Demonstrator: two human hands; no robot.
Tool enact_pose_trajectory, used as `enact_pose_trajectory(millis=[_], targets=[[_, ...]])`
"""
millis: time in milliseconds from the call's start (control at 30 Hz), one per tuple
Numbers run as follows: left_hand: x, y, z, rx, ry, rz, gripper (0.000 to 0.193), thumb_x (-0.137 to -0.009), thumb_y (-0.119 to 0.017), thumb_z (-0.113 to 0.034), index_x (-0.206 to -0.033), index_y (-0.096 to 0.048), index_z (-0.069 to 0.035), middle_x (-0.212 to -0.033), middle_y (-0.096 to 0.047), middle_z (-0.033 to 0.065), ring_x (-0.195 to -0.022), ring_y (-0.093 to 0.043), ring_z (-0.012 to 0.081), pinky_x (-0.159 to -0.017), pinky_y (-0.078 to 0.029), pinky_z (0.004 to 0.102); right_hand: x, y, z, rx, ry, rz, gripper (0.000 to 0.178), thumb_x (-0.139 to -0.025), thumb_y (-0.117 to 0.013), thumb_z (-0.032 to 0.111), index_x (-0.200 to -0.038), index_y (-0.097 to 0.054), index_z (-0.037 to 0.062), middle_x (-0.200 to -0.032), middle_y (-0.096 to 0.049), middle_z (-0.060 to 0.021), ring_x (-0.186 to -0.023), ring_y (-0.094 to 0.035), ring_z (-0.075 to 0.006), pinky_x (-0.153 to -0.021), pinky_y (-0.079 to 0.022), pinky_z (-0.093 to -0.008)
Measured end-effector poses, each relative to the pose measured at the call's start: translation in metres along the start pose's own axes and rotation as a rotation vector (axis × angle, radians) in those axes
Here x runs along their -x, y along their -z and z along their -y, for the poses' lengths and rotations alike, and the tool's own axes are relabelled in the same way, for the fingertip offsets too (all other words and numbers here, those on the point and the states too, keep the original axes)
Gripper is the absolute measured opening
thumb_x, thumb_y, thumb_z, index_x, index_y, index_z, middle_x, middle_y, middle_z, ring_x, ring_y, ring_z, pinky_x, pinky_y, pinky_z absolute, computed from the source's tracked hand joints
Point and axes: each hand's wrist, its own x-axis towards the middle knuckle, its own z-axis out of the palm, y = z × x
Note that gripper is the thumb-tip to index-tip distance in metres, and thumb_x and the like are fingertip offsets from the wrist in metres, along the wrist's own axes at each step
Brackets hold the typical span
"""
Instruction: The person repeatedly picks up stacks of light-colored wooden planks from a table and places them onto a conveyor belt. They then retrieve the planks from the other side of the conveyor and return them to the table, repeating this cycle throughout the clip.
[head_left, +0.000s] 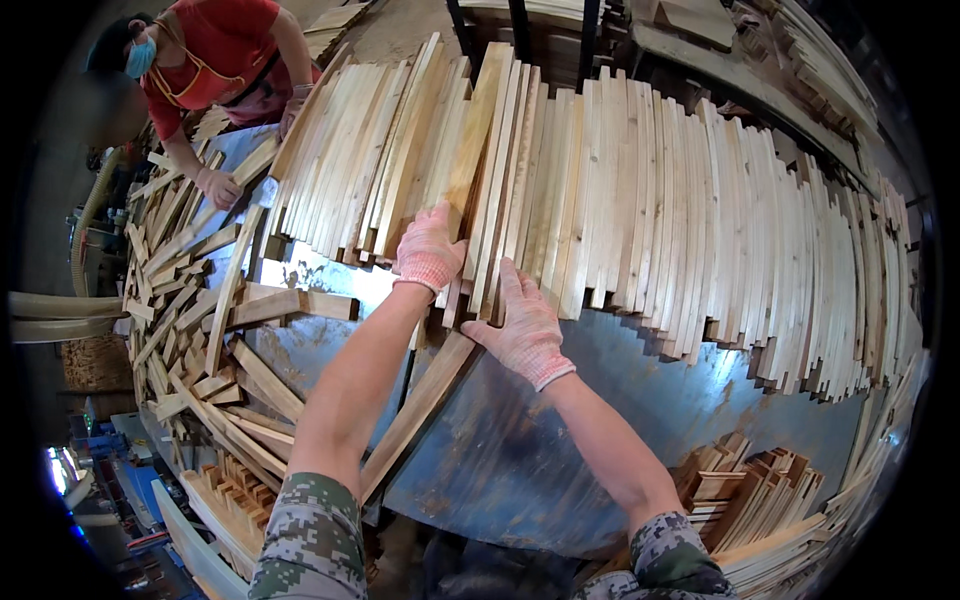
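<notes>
The person's left hand, in a pale pink knitted glove, is resting palm down on a long row of pale, narrow wooden strips, its fingers pointing away from the body. A broad, yellowish, straight-edged wooden plank is lying on the row just beyond those fingertips; whether the left fingers are gripping it or only pressing is hard to tell. The right hand, gloved alike, is spreading open, closing around nothing; its forefinger is reaching the near ends of the strips, probably to steady or feel them. Its thumb is pointing toward the upper end of a single brown, squared wooden bar, slanting between the forearms; contact there is unclear.

The strips are lying side by side, pointing away from the hands, apparently so that each near end is staying within reach. They are sitting on a blue-grey metal table, whose bare part is showing below the right hand. Left of the left hand, short wooden offcuts are lying in a jumble, seemingly kept apart from the row. Beyond them, a co-worker in a red shirt is placing a gloved hand among the pieces.
</notes>
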Motion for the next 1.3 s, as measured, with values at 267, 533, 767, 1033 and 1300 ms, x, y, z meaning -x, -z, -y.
enact_pose_trajectory(millis=[267,533,767,1033,1300], targets=[[0.013,0.001,0.035,0.405,-0.147,0.149,0.081,-0.088,-0.073,-0.026,-0.161,-0.046,-0.002,-0.145,-0.065,0.0290,-0.132,-0.065,0.0427,-0.114,-0.051,0.0435,-0.035,0.002,0.008,-0.203,-0.119,-0.152,0.106,-0.090,-0.078,0.054,-0.169,-0.029,0.0038,-0.162,-0.048,-0.0263,-0.146,-0.052,-0.0413,-0.119,-0.045,-0.0481],[0.011,0.000,0.080,0.298,-0.196,-0.335,0.038,-0.094,-0.072,-0.014,-0.130,-0.074,-0.002,-0.120,-0.076,0.0196,-0.115,-0.073,0.0347,-0.110,-0.056,0.0424,-0.079,0.010,0.036,0.013,-0.151,-0.185,0.116,-0.089,-0.077,0.060,-0.175,-0.017,0.0111,-0.173,-0.028,-0.0317,-0.159,-0.032,-0.0472,-0.131,-0.026,-0.0526],[-0.035,0.005,0.165,0.776,0.240,-0.119,0.065,-0.089,-0.064,-0.005,-0.152,-0.055,0.007,-0.139,-0.069,0.0232,-0.127,-0.067,0.0322,-0.111,-0.052,0.0377,-0.087,0.014,0.032,0.033,-0.212,-0.067,0.115,-0.090,-0.076,0.058,-0.176,-0.015,0.0131,-0.179,-0.017,-0.0274,-0.162,-0.027,-0.0443,-0.132,-0.022,-0.0531],[-0.019,0.012,0.200,0.700,0.269,-0.202,0.015,-0.096,-0.069,-0.018,-0.091,-0.064,-0.005,-0.079,-0.064,0.0033,-0.062,-0.057,0.0115,-0.055,-0.046,0.0303,-0.090,0.021,0.046,0.002,-0.235,-0.005,0.118,-0.086,-0.079,0.052,-0.176,-0.012,0.0145,-0.179,-0.016,-0.0289,-0.163,-0.026,-0.0459,-0.130,-0.027,-0.0533],[0.123,0.051,0.089,0.864,0.143,-0.288,0.020,-0.092,-0.071,-0.021,-0.094,-0.071,-0.001,-0.078,-0.069,0.0065,-0.069,-0.064,0.0127,-0.059,-0.055,0.0289,-0.075,0.058,0.051,-0.268,-0.385,-0.067,0.120,-0.081,-0.083,0.035,-0.174,-0.013,0.0106,-0.171,-0.029,-0.0329,-0.156,-0.037,-0.0487,-0.126,-0.036,-0.0500]])
